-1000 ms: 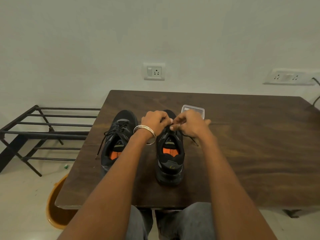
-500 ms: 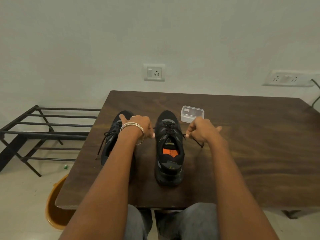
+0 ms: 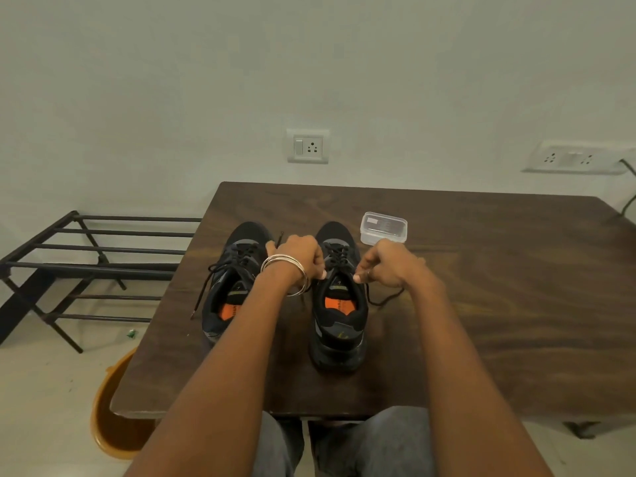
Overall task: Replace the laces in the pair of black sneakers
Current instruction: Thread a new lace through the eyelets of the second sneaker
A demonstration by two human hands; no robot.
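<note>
The black sneakers stand side by side in the middle of the frame on a dark wooden table [image 3: 481, 304], toes pointing away from the person. The right sneaker [image 3: 339, 304] sits upright between the two hands, its black lace [image 3: 339, 253] threaded through the eyelets and its orange insole showing. The left sneaker [image 3: 230, 287] lies just left of it, partly hidden behind the left forearm, with its own loose lace [image 3: 206, 287] trailing off toward the left edge of the table.

The left hand [image 3: 299, 256], with thin silver bangles [image 3: 284, 266] at the wrist, is curled into a fist just left of the right sneaker's tongue, and a lace tip sticks up behind its knuckles, so it grips one end of the lace. The right hand [image 3: 385, 263], wearing a ring, is likewise curled on the other side of the sneaker, pinching the other end, whose slack loops down onto the table below the hand. The two hands are drawn apart across the shoe.

A small clear plastic box [image 3: 383, 228] with a lid rests on the table just above the right hand. In the left of the frame stands a black metal rack [image 3: 86, 263] on the floor, and an orange tub [image 3: 110, 418] shows at lower left under the table edge. A wall socket [image 3: 308, 146] sits above the centre, and a second socket plate [image 3: 571, 160] at upper right.
</note>
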